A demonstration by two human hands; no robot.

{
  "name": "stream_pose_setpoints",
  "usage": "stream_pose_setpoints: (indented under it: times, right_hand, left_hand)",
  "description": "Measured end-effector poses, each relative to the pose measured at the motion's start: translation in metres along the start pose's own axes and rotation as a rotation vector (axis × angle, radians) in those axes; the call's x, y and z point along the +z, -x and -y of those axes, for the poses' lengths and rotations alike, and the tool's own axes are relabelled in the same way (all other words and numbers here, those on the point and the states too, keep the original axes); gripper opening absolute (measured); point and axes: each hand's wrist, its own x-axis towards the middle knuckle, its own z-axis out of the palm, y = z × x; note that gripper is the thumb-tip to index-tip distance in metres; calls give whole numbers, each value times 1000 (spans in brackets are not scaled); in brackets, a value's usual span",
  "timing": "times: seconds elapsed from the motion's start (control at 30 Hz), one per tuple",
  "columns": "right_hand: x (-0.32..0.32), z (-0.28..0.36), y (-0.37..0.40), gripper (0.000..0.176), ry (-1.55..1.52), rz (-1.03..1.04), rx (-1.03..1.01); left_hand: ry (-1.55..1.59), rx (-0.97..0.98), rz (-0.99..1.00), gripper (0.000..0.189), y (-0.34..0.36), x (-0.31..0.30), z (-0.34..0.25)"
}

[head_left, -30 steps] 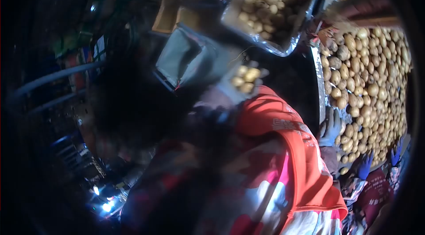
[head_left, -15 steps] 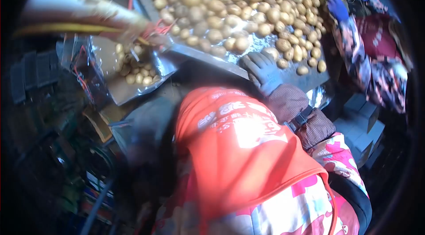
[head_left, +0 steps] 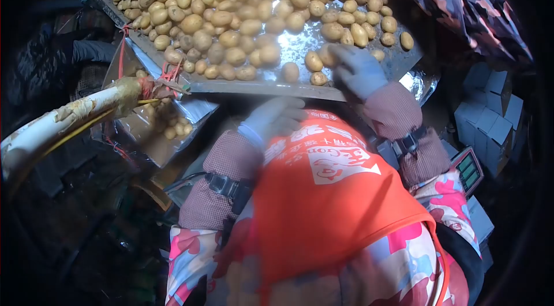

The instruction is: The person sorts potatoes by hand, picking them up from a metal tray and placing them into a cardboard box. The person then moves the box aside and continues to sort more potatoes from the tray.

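Many potatoes [head_left: 231, 17] lie heaped on a metal sorting table [head_left: 265, 88] across the top of the view. My right hand [head_left: 360, 69], in a blue-grey glove, is over the table's near right part, its fingers apart beside a few loose potatoes; the fingertips are blurred. My left hand [head_left: 274, 118], gloved too, hovers just below the table's front edge, in front of my red apron [head_left: 340, 190]. Its fingers are stretched out and somewhat smeared, with nothing seen in them.
A plastic-lined box [head_left: 158, 139] with potatoes hangs below the table's left corner, near a worn white pole [head_left: 75, 118]. Another person's patterned sleeve [head_left: 461, 6] is at the upper right. Stacked boxes [head_left: 487, 121] and a green-screened device [head_left: 468, 170] stand right.
My left hand has come into view below the table edge. My right hand has stayed on the table's near side, now close to loose potatoes. The view has shifted, and the co-worker's hands are out of sight.
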Motion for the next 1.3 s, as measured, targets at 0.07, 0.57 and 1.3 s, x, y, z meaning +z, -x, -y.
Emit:
stream_pose_setpoints:
  times: [0.07, 0.57, 1.3]
  right_hand:
    - [1, 7, -14, 52, 146, 50, -23]
    - [-21, -9, -5, 48, -330, -135, 496]
    - [-18, -52, -44, 63, -186, -52, 458]
  left_hand:
    - [15, 19, -14, 48, -6, 1, 2]
    - [-404, 769, 122, 51, -63, 47, -15]
    - [181, 620, 195, 47, -28, 13, -48]
